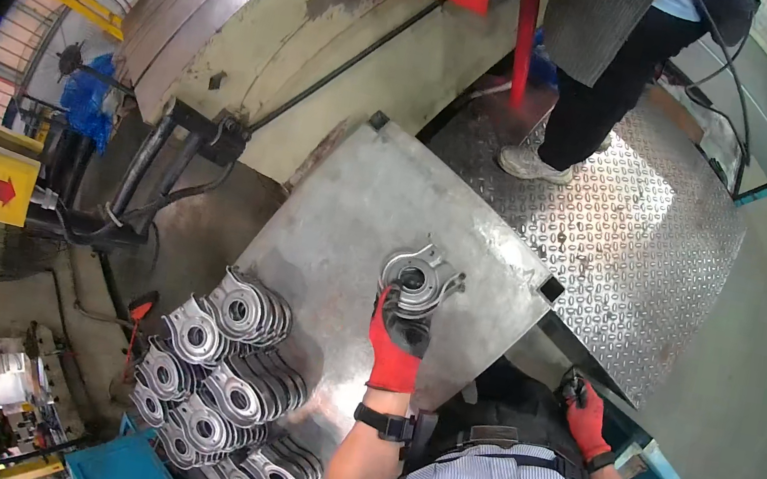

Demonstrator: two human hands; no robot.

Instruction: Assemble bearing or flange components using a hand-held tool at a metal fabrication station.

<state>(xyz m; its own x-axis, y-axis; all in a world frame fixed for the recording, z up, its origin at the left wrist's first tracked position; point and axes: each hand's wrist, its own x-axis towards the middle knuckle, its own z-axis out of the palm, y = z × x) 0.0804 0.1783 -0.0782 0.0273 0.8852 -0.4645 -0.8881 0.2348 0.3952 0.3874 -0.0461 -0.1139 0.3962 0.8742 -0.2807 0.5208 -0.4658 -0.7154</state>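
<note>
My left hand [400,336], in a red glove with dark fingers, is closed on the near side of a stamped metal bracket [446,280]. This grey part has a round hole and a curved rim, and it rests on the metal table [341,192]; whether it is one piece or a few nested together, I cannot tell. Off the table's right side, beside my waist, my right hand [583,415] wears a similar glove. Its fingers are curled, and what they hold, if anything, is hidden. Several rows of nested metal brackets [241,312] lie at the table's left near side.
Beyond the table a person [592,112] stands on a diamond-plate platform [627,240]. A large cream machine [334,49] borders the far left. Teal bins [127,471] flank me, and a black jointed frame [152,170] stands left of the table.
</note>
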